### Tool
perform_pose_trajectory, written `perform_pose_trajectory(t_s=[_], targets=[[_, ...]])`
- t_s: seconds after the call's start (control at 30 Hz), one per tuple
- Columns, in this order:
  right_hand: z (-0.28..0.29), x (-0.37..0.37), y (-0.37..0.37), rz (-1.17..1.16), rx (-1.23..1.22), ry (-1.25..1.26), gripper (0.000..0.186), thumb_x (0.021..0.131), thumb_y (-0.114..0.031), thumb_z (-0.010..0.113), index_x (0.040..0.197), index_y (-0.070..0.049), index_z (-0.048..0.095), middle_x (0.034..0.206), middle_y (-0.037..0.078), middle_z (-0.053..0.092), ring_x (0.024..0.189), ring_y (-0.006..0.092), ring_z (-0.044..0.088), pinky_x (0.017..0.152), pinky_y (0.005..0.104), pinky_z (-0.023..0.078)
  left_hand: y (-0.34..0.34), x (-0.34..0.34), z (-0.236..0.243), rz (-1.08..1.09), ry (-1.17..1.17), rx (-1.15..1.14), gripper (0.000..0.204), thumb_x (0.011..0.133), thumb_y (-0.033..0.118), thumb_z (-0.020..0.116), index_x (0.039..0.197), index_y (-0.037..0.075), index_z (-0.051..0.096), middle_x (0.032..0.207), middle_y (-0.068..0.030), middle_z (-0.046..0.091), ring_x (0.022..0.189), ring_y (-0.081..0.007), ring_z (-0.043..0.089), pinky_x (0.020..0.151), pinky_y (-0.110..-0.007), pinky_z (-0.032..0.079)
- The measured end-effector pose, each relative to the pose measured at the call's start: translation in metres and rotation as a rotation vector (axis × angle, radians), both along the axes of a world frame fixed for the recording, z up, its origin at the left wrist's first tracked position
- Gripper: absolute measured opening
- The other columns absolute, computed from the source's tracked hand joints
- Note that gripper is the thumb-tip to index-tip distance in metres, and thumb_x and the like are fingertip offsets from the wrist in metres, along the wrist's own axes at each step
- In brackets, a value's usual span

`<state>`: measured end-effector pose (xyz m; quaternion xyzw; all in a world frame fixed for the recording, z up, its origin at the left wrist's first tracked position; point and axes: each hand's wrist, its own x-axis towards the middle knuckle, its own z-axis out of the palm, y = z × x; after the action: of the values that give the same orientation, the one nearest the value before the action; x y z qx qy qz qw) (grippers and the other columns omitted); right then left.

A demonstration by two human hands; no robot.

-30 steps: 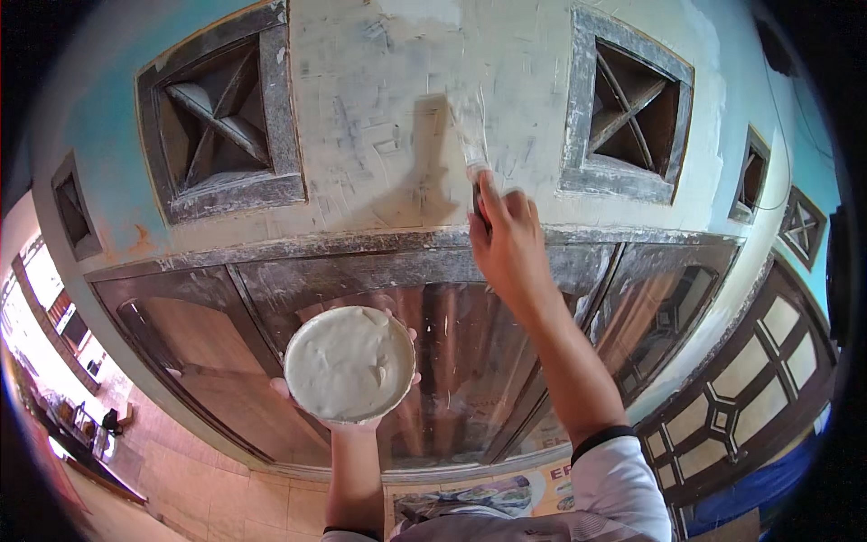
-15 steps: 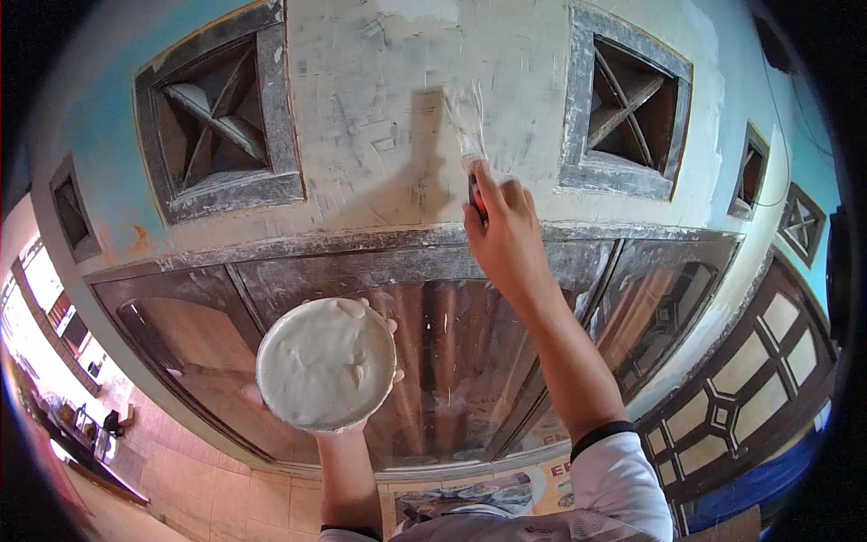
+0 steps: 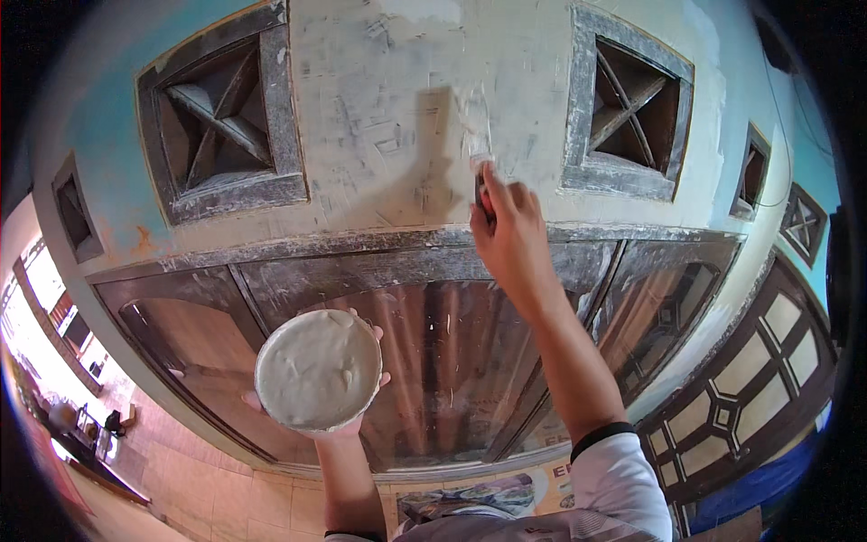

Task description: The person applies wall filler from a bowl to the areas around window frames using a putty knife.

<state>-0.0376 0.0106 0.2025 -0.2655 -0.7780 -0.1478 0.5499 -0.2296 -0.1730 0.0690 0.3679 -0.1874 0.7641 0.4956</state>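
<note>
My right hand (image 3: 513, 226) is closed on the dark-and-red handle of a scraper (image 3: 479, 167), whose putty-smeared blade is against the pale, patchy wall (image 3: 361, 108) between two wooden vents (image 3: 212, 122) (image 3: 632, 117). The scraper casts a shadow to its left. My left hand (image 3: 381, 359) cups a round container (image 3: 318, 370) full of cream-coloured putty from underneath, in front of the glazed dark window panels below the wall; most of this hand is hidden by the container.
A long weathered ledge (image 3: 433, 239) runs above the window panels (image 3: 442, 379). A panelled dark door (image 3: 768, 352) stands at the right with blue material at its foot. The left side opens onto a bright tiled area (image 3: 217, 488) with assorted objects. Thin wires hang at upper right.
The putty container has shifted left and is a little lower than a second ago. My right hand has moved only slightly, the scraper still on the same patch of wall.
</note>
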Motion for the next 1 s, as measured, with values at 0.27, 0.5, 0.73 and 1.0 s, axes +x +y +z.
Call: perform_pose_trajectory(t_s=[0.27,0.5,0.73,1.0], targets=[[-0.080,0.006,0.009,-0.054,-0.034,-0.083,0.061,0.090,-0.007,0.066,0.146,-0.001,0.043,0.095,0.021,0.055,0.089,0.0396,0.053,0.080,0.0511,0.047,-0.003,-0.001,-0.006,0.043,0.037,0.029,0.123,0.076,0.081,0.064,0.155,-0.003,0.022,0.155,-0.0379,0.023,0.136,-0.0652,0.029,0.089,-0.077,0.048],[-0.028,0.006,-0.005,0.012,0.000,0.014,0.057,0.091,-0.008,0.066,0.144,-0.001,0.045,0.097,0.019,0.056,0.090,0.0386,0.054,0.080,0.0492,0.047,-0.004,-0.006,-0.004,0.051,0.025,0.006,0.122,0.076,0.080,0.065,0.155,-0.002,0.022,0.155,-0.0382,0.023,0.136,-0.0652,0.029,0.087,-0.077,0.049],[-0.069,0.013,0.019,-0.072,-0.033,-0.050,0.058,0.091,-0.008,0.066,0.144,0.000,0.044,0.098,0.020,0.056,0.090,0.0392,0.055,0.080,0.0511,0.047,0.000,-0.001,-0.010,0.050,0.033,0.024,0.123,0.076,0.079,0.066,0.155,-0.004,0.020,0.155,-0.0387,0.022,0.136,-0.0659,0.028,0.086,-0.077,0.049],[-0.059,0.013,-0.008,0.017,-0.072,0.023,0.058,0.087,-0.006,0.071,0.141,0.001,0.049,0.097,0.017,0.057,0.087,0.0347,0.057,0.078,0.0476,0.048,0.000,-0.002,-0.007,0.089,0.027,-0.014,0.123,0.076,0.080,0.065,0.154,-0.004,0.021,0.155,-0.0385,0.022,0.135,-0.0654,0.030,0.084,-0.076,0.052]])
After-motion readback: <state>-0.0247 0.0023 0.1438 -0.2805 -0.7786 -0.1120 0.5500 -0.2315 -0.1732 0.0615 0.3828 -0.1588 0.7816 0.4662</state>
